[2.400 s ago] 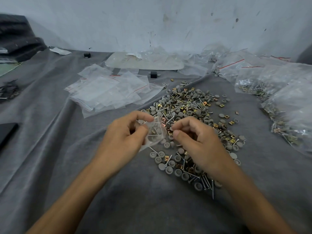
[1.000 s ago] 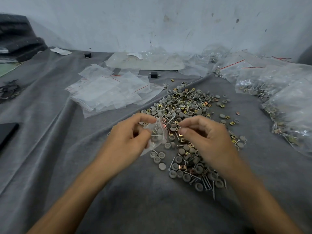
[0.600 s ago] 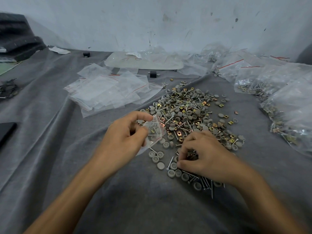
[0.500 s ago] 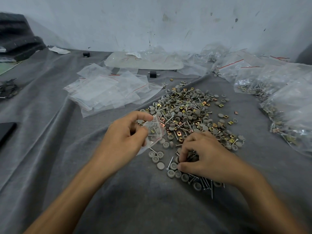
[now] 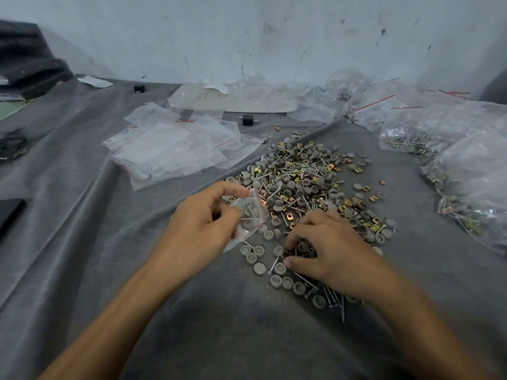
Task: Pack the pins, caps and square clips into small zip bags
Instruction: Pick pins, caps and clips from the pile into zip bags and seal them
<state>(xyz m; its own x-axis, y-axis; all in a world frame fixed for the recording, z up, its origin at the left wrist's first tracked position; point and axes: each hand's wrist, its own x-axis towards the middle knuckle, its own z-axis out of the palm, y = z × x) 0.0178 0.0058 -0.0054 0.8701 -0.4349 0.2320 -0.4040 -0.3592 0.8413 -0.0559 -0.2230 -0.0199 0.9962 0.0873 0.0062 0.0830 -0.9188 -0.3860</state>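
Note:
A mixed heap (image 5: 304,185) of grey caps, thin metal pins and brass square clips lies on the grey cloth. My left hand (image 5: 201,229) pinches the mouth of a small clear zip bag (image 5: 251,215) that holds a few pins and caps. My right hand (image 5: 326,248) rests low on the near end of the heap, its curled fingertips pinching at parts around a small clip; what they hold is hidden. Loose grey caps (image 5: 259,268) and pins (image 5: 333,297) lie just in front of that hand.
A stack of empty zip bags (image 5: 175,149) lies at the back left. Filled bags (image 5: 466,171) are piled along the right side. A dark flat object (image 5: 9,215) sits at the left edge, and a white wall (image 5: 247,37) closes the back.
My right hand dropped from the bag's mouth down onto the near end of the heap and now picks among the parts. My left hand keeps the bag held up in place.

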